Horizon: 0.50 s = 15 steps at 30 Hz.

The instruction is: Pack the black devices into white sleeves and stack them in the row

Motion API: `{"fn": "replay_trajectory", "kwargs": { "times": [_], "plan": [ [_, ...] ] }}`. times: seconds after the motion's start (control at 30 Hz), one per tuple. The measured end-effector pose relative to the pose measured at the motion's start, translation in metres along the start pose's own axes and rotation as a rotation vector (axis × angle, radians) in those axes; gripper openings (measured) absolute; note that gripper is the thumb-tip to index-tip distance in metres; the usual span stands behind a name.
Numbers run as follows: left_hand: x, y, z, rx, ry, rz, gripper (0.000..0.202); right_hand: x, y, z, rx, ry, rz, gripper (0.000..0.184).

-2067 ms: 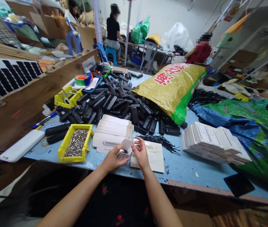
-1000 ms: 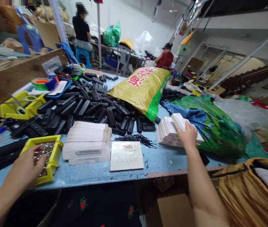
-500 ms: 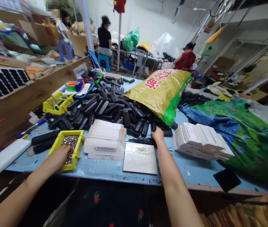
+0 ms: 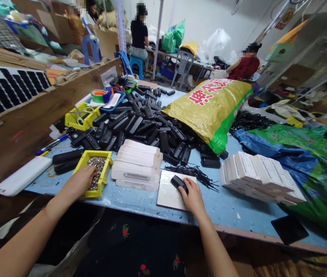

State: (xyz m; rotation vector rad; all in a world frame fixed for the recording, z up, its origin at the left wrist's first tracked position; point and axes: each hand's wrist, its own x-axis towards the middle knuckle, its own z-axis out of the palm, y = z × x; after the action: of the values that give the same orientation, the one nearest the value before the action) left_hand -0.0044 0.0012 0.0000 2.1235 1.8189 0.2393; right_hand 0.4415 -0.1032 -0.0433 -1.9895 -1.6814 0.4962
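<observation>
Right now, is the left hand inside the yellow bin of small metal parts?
Yes, the left hand reaches into the yellow bin.

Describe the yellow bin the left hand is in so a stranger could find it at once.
Start at the big yellow-and-green sack lying across the blue table, then come to the near edge left of the stack of white cards. The yellow bin there holds small silvery metal bits, with the left hand in it; the other yellow bin, farther back, holds tape rolls.

Matt black plastic remote (image 4: 179, 183) on a glossy white tile (image 4: 167, 194); shiny metal screws (image 4: 96, 169).
</observation>
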Motion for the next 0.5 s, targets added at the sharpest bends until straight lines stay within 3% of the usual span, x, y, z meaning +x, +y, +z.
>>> {"fn": "replay_trajectory", "kwargs": {
  "times": [0.07, 0.13, 0.2, 0.3, 0.4, 0.5],
  "plan": [
    [-0.008, 0.015, -0.006, -0.187, 0.128, -0.1, 0.023, -0.002, -0.015, -0.001, 0.034, -0.024, -0.042, 0.035],
    [-0.022, 0.043, -0.002, -0.552, 0.197, -0.22, 0.026, -0.004, -0.032, -0.007, 0.156, -0.054, -0.091, 0.038],
    [-0.038, 0.083, 0.013, -1.063, 0.093, -0.287, 0.033, -0.005, -0.055, -0.012, 0.403, -0.061, -0.131, 0.038],
    [-0.056, 0.147, 0.044, -1.608, -0.166, -0.402, 0.037, -0.008, -0.097, -0.01, 1.053, 0.014, -0.17, 0.027],
    [-0.063, 0.187, 0.063, -1.791, -0.268, -0.42, 0.032, -0.008, -0.134, -0.002, 1.581, 0.209, -0.14, 0.024],
    [-0.063, 0.193, 0.066, -1.748, -0.229, -0.371, 0.032, -0.005, -0.151, 0.001, 1.711, 0.284, -0.053, 0.016]
  ]
}}
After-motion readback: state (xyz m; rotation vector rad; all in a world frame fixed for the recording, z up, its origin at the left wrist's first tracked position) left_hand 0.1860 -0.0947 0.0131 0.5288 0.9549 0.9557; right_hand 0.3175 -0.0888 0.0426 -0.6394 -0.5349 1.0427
